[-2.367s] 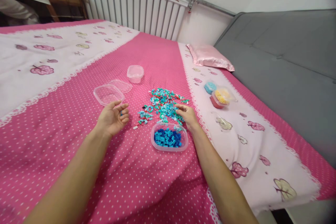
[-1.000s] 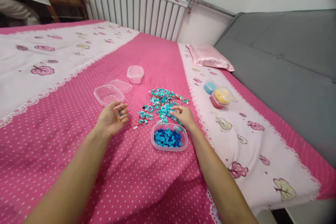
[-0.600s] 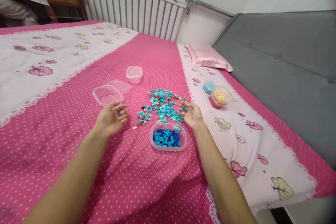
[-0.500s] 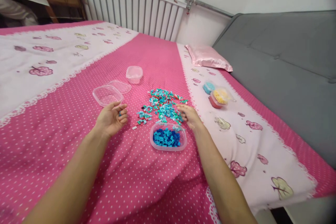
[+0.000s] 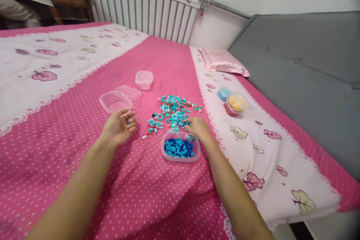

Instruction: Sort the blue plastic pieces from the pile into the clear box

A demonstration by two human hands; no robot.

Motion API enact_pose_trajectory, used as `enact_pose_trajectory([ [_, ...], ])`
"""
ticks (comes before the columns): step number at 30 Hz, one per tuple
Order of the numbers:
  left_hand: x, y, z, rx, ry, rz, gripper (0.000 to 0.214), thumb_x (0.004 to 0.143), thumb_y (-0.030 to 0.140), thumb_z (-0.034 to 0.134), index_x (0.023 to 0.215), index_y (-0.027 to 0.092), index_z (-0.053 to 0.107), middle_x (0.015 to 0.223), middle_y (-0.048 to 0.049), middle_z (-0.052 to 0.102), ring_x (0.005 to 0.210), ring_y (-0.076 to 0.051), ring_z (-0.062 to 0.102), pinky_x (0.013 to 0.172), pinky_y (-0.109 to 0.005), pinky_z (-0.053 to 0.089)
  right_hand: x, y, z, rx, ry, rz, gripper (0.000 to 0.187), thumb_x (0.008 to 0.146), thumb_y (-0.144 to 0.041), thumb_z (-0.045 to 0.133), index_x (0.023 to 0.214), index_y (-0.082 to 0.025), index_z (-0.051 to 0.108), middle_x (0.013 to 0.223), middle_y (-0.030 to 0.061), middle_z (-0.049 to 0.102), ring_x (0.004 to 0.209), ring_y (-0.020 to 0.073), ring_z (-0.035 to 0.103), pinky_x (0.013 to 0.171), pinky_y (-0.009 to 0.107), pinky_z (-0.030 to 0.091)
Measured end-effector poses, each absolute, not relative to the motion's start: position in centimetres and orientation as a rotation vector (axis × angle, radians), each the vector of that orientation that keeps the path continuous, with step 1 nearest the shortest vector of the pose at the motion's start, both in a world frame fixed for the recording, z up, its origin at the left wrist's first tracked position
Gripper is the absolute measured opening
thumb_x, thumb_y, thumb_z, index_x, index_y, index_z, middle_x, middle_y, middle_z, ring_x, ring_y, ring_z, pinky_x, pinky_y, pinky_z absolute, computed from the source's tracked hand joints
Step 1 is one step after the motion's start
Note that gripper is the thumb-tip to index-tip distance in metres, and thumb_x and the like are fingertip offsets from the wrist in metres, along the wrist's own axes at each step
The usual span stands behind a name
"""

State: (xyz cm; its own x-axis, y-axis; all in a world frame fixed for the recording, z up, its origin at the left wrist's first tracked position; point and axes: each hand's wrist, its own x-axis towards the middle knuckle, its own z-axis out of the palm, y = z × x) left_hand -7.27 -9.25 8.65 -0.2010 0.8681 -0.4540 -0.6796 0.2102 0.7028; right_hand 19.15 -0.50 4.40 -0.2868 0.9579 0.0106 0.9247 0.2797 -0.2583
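Observation:
A heap of small plastic building bricks [image 5: 173,107], mostly teal and green with red and white ones, lies spread on the bed. My right hand [image 5: 197,128] is at the heap's near right side, palm down, fingers bent and drawn towards the thumb; whatever is between the fingertips is hidden. Just below it stands a clear plastic container [image 5: 180,159] of blue bricks [image 5: 178,147]. Left of the heap, my left hand [image 5: 119,127] is turned palm up with its fingers curled around a small blue brick [image 5: 128,122].
Beyond my left hand lie a clear tub [image 5: 112,101] and its lid [image 5: 129,92], with a smaller clear tub [image 5: 144,79] farther back. On the right are boxes of light blue pieces [image 5: 224,93] and yellow pieces [image 5: 235,102]. A pink pillow [image 5: 222,62] rests near the grey headboard [image 5: 298,60].
My right hand has moved left and slightly nearer, over the edge of the heap, its fingers turned downward. My left hand stays where it was.

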Motion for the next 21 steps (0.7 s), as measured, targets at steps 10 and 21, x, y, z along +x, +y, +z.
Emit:
enact_pose_trajectory([
  [10,-7.2,-9.3,8.9,0.223,1.070,1.420,0.031,0.085,0.020,0.038,0.061,0.012,0.055,0.047,0.0016,0.038,0.037,-0.007,0.033,0.031,-0.017,0.027,19.1,-0.5,4.5,-1.755,-2.376,0.293,0.026,0.075,-0.025,0.062,0.099,-0.027,0.072,0.079,0.0010,0.070,0.077,0.0204,0.063,0.067,0.027,0.046],
  [21,-7.1,-9.3,8.9,0.218,1.069,1.426,0.026,0.083,0.019,0.039,0.063,0.013,0.054,0.047,0.0017,0.039,0.037,-0.007,0.034,0.031,-0.017,0.028,20.4,1.4,3.0,-1.264,-1.565,1.161,0.024,0.058,-0.031,0.069,0.077,-0.017,0.066,0.050,-0.0079,0.043,0.043,0.0076,0.036,0.041,0.018,0.026],
])
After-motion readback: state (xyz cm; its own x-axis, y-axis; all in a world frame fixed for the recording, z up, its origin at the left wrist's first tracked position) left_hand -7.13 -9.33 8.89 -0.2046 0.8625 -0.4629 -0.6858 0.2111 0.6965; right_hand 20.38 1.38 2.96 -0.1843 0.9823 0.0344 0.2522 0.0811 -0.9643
